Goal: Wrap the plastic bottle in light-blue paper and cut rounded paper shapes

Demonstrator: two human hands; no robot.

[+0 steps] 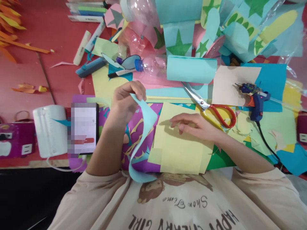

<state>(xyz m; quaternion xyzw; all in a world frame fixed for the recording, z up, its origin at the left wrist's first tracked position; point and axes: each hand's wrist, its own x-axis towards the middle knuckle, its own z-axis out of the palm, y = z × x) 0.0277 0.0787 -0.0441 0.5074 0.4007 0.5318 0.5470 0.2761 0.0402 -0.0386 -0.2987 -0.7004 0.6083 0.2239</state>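
I stand in the room and I see a person who sits close to a red table (64,80), with 2 bare hands above the work. The left hand (128,99) is raised, and its thumb and fingers are pinching the upper end of a pale blue paper strip (149,118). The strip hangs from this hand in a long curve, passes in front of a purple sheet (150,163) covered with small scraps, and its lower end curls near the person's shirt (182,204). If this end touches the shirt, I cannot tell.

The right hand (194,126) holds nothing. Its fingers are loosely spread and a little bent over a light yellow paper (184,153), and they throw a shadow on it; I cannot tell if they touch it.

Just beyond the right hand lie scissors (202,103) with 1 red handle and 1 yellow handle, their points directed away from the person. More to the right, a blue glue gun (257,100) rests on sheets of paper, with its cable running toward the table edge. Beyond the hands, a clear bottle (153,65) with a blue cap lies on its side, and pale blue paper (192,68) is wrapped around its body. To the left of the left arm there is a phone (83,127), beside a white device (50,131).
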